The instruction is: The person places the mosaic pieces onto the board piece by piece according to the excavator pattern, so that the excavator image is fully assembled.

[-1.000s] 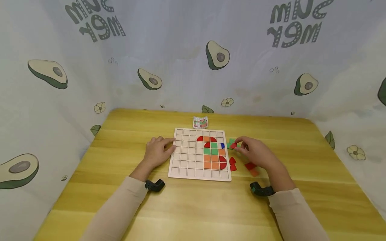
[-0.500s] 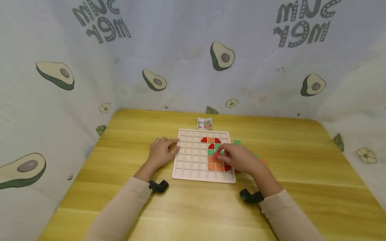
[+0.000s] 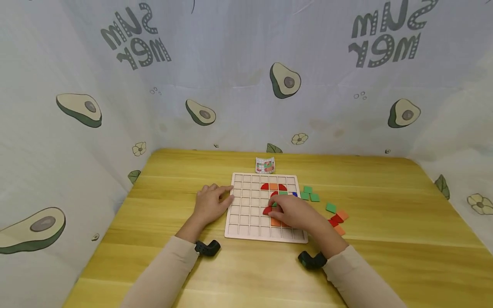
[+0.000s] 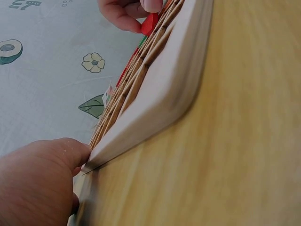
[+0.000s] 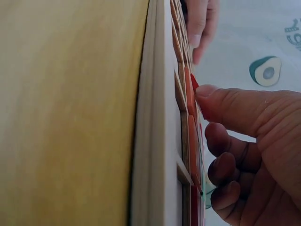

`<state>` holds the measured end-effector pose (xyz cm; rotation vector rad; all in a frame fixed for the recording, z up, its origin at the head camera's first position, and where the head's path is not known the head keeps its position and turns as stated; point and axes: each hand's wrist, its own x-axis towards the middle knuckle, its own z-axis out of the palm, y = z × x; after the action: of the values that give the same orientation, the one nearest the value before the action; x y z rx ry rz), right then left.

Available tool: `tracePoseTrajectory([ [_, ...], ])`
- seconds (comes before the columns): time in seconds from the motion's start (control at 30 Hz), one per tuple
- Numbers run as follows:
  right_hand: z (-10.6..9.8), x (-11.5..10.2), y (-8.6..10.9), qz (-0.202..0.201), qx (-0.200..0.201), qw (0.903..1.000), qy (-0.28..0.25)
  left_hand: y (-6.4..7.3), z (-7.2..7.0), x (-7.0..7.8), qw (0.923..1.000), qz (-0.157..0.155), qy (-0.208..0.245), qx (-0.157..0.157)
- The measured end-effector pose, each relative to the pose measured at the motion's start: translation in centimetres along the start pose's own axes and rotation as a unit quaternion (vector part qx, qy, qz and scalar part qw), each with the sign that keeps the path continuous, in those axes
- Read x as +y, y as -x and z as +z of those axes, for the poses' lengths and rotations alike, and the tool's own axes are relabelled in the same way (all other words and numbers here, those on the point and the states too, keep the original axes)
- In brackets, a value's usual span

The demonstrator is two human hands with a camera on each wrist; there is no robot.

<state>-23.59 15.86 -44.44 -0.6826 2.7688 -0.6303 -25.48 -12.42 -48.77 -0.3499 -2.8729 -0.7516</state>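
A square wooden grid board [image 3: 244, 201] lies on the table, with red, orange, green and blue tiles set in cells of its right half. Over its middle, my right hand [image 3: 294, 211] pinches a red quarter-circle tile [image 3: 266, 211] between thumb and fingers. In the right wrist view that red tile [image 5: 194, 84] stands tilted at the thumb tip, right beside an orange tile [image 5: 190, 89]. My left hand [image 3: 209, 207] rests at the board's left edge, index finger and thumb touching the frame. Part of the tile pattern is hidden under my right hand.
A small curled pattern card [image 3: 265, 165] sits behind the board. Loose green tiles [image 3: 315, 197] lie off its right edge, with a small heap of red tiles [image 3: 337, 218] and orange tiles [image 3: 343, 214] nearby. A printed curtain [image 3: 239, 85] hangs around the table.
My right hand has carried the red tile from the loose pieces on the right, leftward to the middle of the board. The left hand stays at the board's edge. The head view has shifted slightly.
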Motion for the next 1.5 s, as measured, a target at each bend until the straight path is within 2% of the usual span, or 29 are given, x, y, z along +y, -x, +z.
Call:
tracePoseTrajectory([
  [0.53,0.4,0.0,-0.2,-0.018,0.001,0.9998,-0.002,0.1,0.1,0.2,1.0,-0.006,0.001,-0.001],
  [0.83,-0.2,0.5,0.2,-0.008,0.003,0.9998,-0.02,0.0,0.3,0.1,1.0,-0.005,0.0,0.001],
  [1.0,-2.0,1.6,1.2,0.023,0.013,0.9982,-0.054,0.2,0.2,0.1,1.0,-0.006,0.002,-0.002],
  [1.2,-3.7,3.3,2.7,0.063,0.044,0.996,-0.047,0.4,0.1,0.1,0.9999,-0.011,0.006,-0.004],
  [1.4,-4.3,5.2,4.5,0.066,0.055,0.9952,-0.047,0.3,0.2,0.1,1.0,-0.008,0.004,-0.003],
  [1.5,-4.4,6.1,5.3,0.062,0.048,0.996,-0.044,0.1,0.1,0.1,1.0,-0.005,0.003,-0.002],
])
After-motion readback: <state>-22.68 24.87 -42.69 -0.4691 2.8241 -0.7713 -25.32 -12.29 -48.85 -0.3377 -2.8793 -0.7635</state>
